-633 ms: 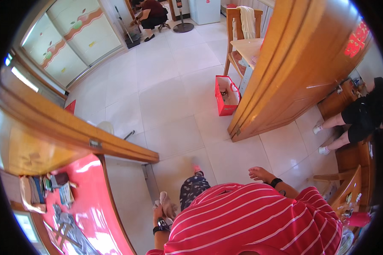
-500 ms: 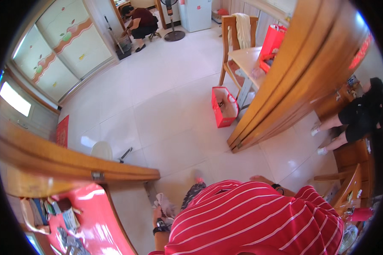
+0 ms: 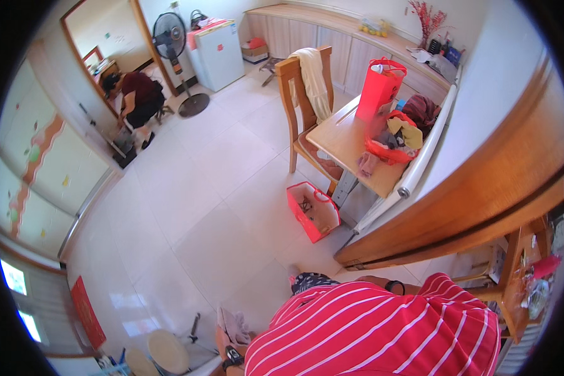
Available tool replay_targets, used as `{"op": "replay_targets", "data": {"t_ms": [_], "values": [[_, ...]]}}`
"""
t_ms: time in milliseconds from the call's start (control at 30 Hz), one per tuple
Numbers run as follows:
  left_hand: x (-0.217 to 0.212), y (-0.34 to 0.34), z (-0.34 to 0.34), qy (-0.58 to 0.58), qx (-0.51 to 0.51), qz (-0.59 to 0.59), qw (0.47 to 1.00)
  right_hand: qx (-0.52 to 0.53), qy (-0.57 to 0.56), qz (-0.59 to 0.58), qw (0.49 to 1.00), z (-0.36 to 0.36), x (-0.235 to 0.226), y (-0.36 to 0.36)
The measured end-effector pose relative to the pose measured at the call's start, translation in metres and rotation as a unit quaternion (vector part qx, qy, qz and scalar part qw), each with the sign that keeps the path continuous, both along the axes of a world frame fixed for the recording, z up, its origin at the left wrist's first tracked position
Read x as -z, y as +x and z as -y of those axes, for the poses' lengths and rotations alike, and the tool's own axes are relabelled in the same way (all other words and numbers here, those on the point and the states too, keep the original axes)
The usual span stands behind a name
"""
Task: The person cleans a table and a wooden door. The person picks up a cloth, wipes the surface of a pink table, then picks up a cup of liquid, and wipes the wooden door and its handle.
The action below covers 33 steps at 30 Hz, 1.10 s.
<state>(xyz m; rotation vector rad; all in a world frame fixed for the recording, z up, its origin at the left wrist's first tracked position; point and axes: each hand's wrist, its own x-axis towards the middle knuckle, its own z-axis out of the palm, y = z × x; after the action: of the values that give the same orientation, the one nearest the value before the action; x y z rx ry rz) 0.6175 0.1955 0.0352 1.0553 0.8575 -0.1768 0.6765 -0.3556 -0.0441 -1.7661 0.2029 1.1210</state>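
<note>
My left hand [image 3: 223, 338], with a dark watch on its wrist, hangs low by my side. Its fingers are closed on a crumpled pale pinkish-grey cloth [image 3: 237, 324]. On the other side, my right hand [image 3: 373, 281] shows only in part beside my striped shirt, near a wooden door frame. A dark band circles that wrist, and the fingers are hidden. Ahead on the floor stands an open red paper bag [image 3: 304, 220] with something dark inside. Beyond it, a table [image 3: 334, 135] bears a tall red bag [image 3: 377, 91] and a red plastic bag [image 3: 382, 151] full of clothes.
A wooden chair [image 3: 287, 78] draped with cream cloth stands at the table. Farther back are a standing fan [image 3: 193, 105], a small fridge [image 3: 222, 59] and a crouching person [image 3: 141, 94]. Round pale stool tops [image 3: 168, 351] lie at lower left. A wooden door frame [image 3: 457, 232] is close on my right.
I have moved forward through the doorway and turned rightward, bringing the table and its bags more fully into view. The person at far right has left the view. My left hand still holds the cloth.
</note>
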Motion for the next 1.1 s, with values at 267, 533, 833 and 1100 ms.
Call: {"op": "replay_targets", "data": {"t_ms": [267, 533, 833, 1100], "values": [[0.013, 0.112, -0.068, 0.024, -0.012, -0.105, 0.994, 0.065, 0.090, -0.066, 0.992, -0.061, 0.007, 0.143], [0.030, 0.206, -0.140, 0.021, -0.017, -0.139, 0.990, 0.149, 0.111, -0.064, 0.981, -0.123, 0.011, 0.240], [0.038, 0.355, -0.235, 0.024, -0.017, -0.135, 0.990, 0.038, 0.011, 0.098, 0.994, -0.201, -0.014, 0.355], [0.049, 0.514, -0.238, 0.001, -0.031, -0.148, 0.989, 0.300, 0.130, -0.074, 0.942, -0.236, -0.081, 0.499]]}}
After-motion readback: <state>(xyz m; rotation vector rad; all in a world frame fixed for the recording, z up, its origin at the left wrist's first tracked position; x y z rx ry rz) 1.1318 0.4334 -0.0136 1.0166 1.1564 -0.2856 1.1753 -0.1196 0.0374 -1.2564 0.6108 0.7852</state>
